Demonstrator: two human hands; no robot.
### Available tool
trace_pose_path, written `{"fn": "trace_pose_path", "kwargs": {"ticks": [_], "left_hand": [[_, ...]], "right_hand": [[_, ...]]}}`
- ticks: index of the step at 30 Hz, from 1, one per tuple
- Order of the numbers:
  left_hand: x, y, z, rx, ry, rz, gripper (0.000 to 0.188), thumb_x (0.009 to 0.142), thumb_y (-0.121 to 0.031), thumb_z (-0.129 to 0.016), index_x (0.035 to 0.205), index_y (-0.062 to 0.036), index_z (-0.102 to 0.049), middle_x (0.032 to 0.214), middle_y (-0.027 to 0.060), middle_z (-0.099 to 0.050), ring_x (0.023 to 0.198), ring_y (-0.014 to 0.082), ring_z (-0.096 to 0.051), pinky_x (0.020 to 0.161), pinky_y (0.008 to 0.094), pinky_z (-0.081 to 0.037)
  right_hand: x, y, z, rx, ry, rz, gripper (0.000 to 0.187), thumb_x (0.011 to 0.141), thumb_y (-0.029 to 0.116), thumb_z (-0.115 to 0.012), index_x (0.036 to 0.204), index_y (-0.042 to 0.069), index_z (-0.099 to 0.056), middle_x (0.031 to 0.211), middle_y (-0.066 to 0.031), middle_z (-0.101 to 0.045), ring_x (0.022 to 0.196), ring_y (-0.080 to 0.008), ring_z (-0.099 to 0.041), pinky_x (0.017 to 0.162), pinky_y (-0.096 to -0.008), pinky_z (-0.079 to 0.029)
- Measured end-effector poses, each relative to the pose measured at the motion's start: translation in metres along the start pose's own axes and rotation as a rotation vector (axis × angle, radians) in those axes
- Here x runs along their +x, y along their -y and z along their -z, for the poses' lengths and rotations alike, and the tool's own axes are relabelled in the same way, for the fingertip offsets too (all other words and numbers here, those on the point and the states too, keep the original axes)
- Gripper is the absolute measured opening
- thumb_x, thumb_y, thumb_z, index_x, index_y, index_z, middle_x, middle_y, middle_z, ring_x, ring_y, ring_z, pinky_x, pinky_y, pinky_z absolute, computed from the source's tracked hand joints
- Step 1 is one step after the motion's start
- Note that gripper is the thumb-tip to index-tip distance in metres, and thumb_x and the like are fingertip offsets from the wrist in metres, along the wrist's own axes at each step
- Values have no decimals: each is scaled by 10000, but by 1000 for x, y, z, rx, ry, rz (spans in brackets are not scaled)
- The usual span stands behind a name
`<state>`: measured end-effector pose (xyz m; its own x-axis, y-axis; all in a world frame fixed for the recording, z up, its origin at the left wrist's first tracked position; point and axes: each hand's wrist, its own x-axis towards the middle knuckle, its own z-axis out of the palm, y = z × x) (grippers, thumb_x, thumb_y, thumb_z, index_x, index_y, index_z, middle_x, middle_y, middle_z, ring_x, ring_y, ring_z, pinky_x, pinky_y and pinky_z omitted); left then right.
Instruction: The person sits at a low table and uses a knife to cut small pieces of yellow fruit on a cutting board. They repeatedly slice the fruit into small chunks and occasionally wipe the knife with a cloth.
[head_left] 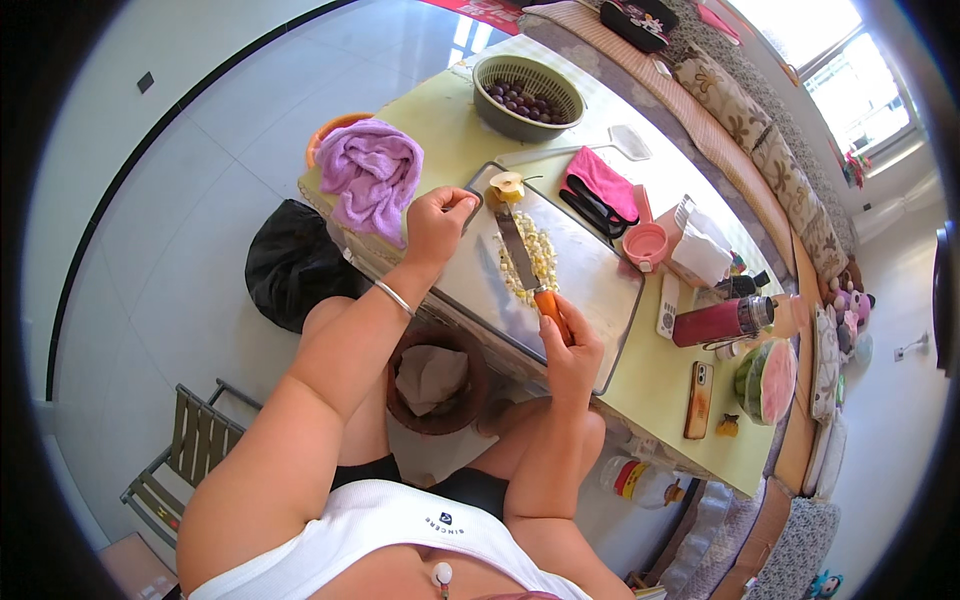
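Observation:
My right hand (pixel 574 352) is wrapped round the orange handle of a kitchen knife (pixel 516 250). Its blade lies over a pile of small, pale chopped pieces (pixel 542 250) on a silver cutting board (pixel 590 300) with a dark rim. My left hand (pixel 437 228) is closed on the left edge of the board, thumb on top; its curled fingers are partly hidden. Just beyond the knife tip, a cut piece of yellow-skinned fruit (pixel 507 186) with a stem rests on the board, pale cut face upward.
A colander of dark round fruit (pixel 490 70) stands at the far end. Left of the board lies a purple towel (pixel 372 170). To the right are a pink cloth (pixel 598 188), tissue box (pixel 690 262), bottle (pixel 722 322), phone (pixel 698 400) and cut watermelon (pixel 768 382). Below sits a bin (pixel 398 410).

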<state>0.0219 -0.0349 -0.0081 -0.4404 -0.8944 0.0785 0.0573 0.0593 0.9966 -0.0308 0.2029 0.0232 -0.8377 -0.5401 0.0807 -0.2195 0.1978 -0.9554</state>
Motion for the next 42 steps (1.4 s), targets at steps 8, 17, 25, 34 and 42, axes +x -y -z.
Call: {"fn": "trace_pose_path", "kwargs": {"ticks": [8,17,25,34,42], "left_hand": [[2,6,0,-41,24,2,136,899,-94,-656,926,6,-744,850,48,-735,768,90,-643,723,243,-502],[3,9,-2,-58,8,-13,136,885,-100,-668,914,11,-742,812,46,-722,724,89,-630,684,245,-496],[3,6,-1,-69,27,12,132,892,-91,-662,921,8,-745,838,45,-730,744,87,-636,686,238,-498],[0,3,-3,-113,0,-3,131,875,-114,-687,862,7,-733,688,-3,-648,607,53,-546,552,236,-436],[2,6,-3,-96,-7,-41,119,875,-108,-688,869,2,-733,690,-2,-650,584,60,-542,530,242,-434]], "right_hand": [[-1,6,2,-1,3,26,345,875,63,-696,1210,-17,-683,972,-66,-717,866,-86,-640,783,-241,-514],[1,-7,0,48,-35,37,335,880,68,-694,1205,-13,-686,945,-61,-715,810,-78,-619,753,-237,-511],[4,-6,6,-15,-83,42,320,884,79,-698,1192,-7,-691,904,-21,-701,798,-71,-612,729,-231,-501],[4,-2,6,2,-94,62,314,891,69,-677,1196,-6,-691,893,-18,-686,777,-63,-586,700,-221,-483],[6,-5,6,-65,-104,28,320,889,65,-677,1200,-13,-688,951,-57,-719,854,-93,-641,784,-245,-511]]}}
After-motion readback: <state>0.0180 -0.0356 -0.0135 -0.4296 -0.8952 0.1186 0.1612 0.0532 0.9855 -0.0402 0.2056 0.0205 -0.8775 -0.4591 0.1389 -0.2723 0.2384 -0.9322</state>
